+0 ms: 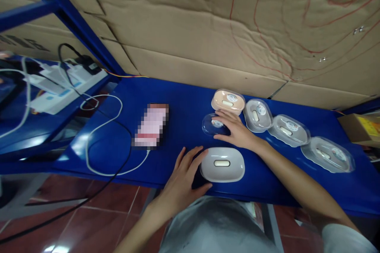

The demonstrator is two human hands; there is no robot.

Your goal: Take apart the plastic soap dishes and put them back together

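White dish [228,173] is bordered at its left edge by the wide-spread left hand [184,178], while the clear lid [208,125] beyond is touched by the loosely open right hand [236,130], its round label [217,123] unreadable, "110" printed on cardboard [166,12].

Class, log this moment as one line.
left hand: open, at white dish | right hand: over clear lid | white dish: uncovered | four lidded dishes: beyond, rightward | phone: plugged in
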